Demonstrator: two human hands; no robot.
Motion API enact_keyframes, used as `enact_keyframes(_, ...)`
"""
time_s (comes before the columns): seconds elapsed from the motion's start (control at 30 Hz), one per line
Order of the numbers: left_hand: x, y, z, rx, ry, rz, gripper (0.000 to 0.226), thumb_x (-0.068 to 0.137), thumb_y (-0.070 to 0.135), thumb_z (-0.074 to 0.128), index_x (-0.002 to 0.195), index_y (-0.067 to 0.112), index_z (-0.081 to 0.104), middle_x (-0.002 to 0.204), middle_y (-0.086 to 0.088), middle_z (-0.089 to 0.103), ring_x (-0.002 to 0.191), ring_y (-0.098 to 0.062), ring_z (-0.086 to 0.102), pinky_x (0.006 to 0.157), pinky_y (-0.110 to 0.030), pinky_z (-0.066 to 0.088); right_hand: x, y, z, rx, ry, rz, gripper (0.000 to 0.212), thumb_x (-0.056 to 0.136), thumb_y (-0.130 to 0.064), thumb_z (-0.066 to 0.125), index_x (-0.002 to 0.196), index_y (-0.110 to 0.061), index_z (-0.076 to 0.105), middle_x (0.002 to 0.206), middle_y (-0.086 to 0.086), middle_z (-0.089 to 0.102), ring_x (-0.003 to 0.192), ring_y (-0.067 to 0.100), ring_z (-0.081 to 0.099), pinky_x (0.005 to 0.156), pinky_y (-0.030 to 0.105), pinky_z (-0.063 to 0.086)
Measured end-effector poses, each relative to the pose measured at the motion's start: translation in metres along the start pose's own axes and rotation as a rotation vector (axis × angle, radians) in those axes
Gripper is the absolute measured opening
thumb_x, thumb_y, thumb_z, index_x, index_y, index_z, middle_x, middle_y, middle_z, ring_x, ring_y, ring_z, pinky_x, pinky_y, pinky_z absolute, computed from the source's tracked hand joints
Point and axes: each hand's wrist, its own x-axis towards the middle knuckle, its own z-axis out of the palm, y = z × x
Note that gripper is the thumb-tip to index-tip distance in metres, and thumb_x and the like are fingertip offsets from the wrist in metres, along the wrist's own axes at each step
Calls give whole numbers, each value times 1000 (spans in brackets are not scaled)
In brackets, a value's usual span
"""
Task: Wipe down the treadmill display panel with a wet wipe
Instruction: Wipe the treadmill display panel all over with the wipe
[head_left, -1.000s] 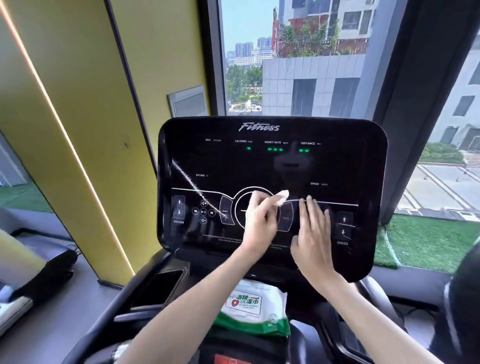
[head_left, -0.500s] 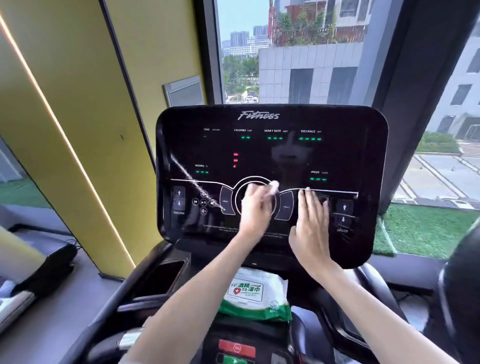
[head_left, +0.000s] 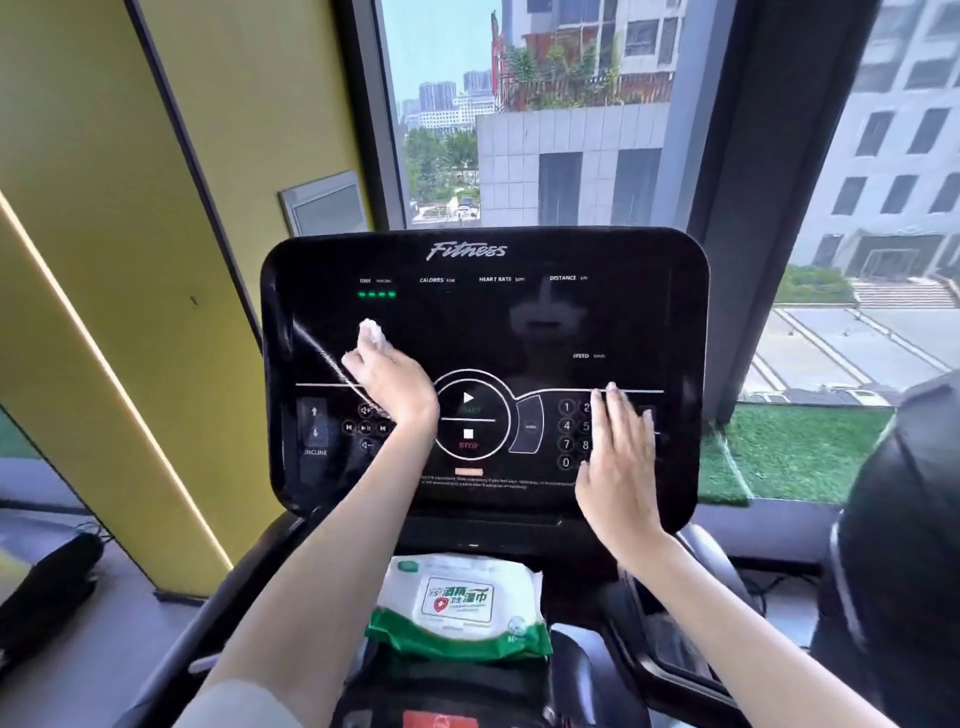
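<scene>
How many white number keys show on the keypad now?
7: 1, 4, 7, 0 in the left column; 2, 5, 8 beside them. The flat right hand likely hides more.

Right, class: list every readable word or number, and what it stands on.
"Fitness": glossy black treadmill display panel, top.
"TIME", "CALORIES", "HEART RATE", "DISTANCE", "SPEED", "INCLINE", "STOP": same panel.
"1 2 4 5 7 8 0": its keypad.
Panel's fine print, white-and-green wet wipe pack label: too blurred.

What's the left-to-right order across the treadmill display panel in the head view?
INCLINE arrows → left hand gripping the wet wipe → play/stop ring → number keypad → right hand, flat on the display panel.
</scene>
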Motion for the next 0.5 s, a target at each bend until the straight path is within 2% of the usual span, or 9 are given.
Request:
enact_keyframes(0.07, -14, 19, 21, 9, -99, 159, 34, 95, 3, 45, 128, 4, 52, 107, -18, 48, 89, -23, 54, 84, -19, 40, 2, 7, -4, -8, 3, 35, 84, 68, 7, 62, 144, 0, 26, 151, 18, 25, 141, 27, 20, 116, 46, 10)
enact_keyframes(0.23, -78, 30, 49, 120, -547, 750, 47, 80, -15, 50, 124, 2, 55, 93, -17, 49, 82, -28, 49, 75, -31, 45, 1, 14, -6, -14, 9, 87, 82, 71, 7, 57, 145, 0, 23, 153, 16, 19, 143, 25, 14, 117, 44, 4)
enact_keyframes(0.3, -101, 16, 42, 195, -756, 970, 53, 74, -15, 55, 123, 4, 55, 93, -15, 50, 82, -27, 47, 61, -38, 50, -1, 13, -4, 13, 22, 82, 81, 70, 10, 55, 144, 1, 22, 153, 17, 19, 143, 26, 14, 117, 44, 4)
enact_keyframes(0.37, -109, -2, 26, 252, -940, 1124, 59, 69, -14, 57, 124, 5, 53, 94, -13, 49, 83, -25, 44, 50, -38, 50, -3, 9, -1, 46, 36, 75, 81, 69, 13, 54, 143, 4, 24, 152, 19, 22, 142, 27, 16, 117, 44, 6)
enact_keyframes(0.43, -94, -21, 8, 260, -1037, 1236, 58, 67, -16, 57, 123, 2, 54, 94, -15, 51, 84, -25, 46, 54, -37, 52, -4, 5, 0, 44, 34, 60, 82, 68, 13, 54, 143, 4, 24, 151, 19, 23, 142, 28, 18, 117, 44, 8)
enact_keyframes(0.5, -62, -34, -12, 248, -997, 1255, 56, 69, -17, 57, 122, 1, 56, 95, -17, 53, 84, -27, 51, 61, -37, 54, -3, 1, 1, 34, 23, 41, 82, 68, 12, 56, 143, 5, 23, 151, 19, 23, 142, 28, 18, 116, 45, 10)
